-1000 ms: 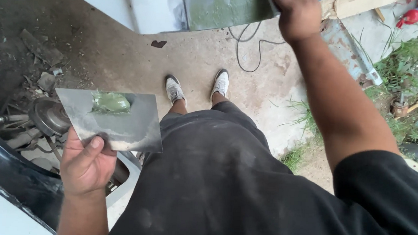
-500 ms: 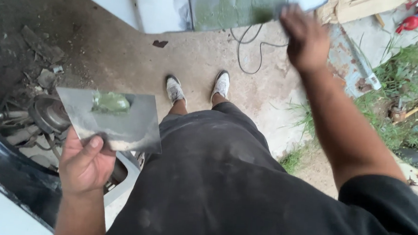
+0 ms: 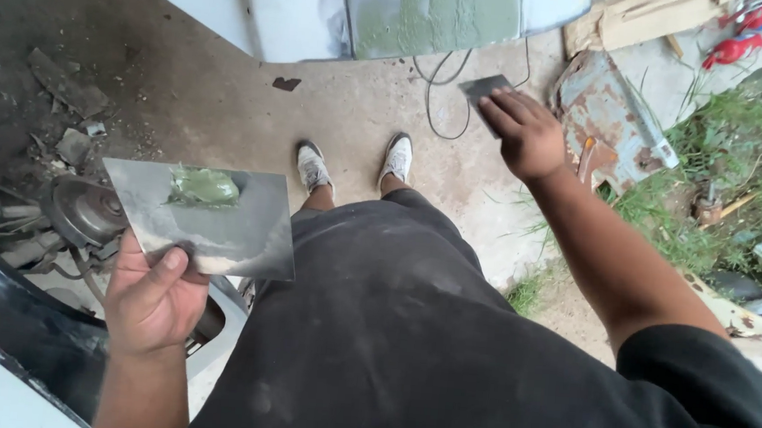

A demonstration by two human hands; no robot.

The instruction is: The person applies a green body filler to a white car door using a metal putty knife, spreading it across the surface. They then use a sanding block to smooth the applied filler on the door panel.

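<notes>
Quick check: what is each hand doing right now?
Left hand: closed on a metal mixing board with green filler.
Right hand: closed on a small dark spreader.

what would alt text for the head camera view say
Looking down, a person's left hand holds a flat metal board with a dab of green filler, while the right hand holds a small dark spreader near a pale car panel patched green. White shoes stand on concrete.

Smooth, dull-shining metal board [image 3: 208, 223] carries glossy green putty [image 3: 204, 186]; the concrete ground [image 3: 200, 91] is rough and matt.
</notes>
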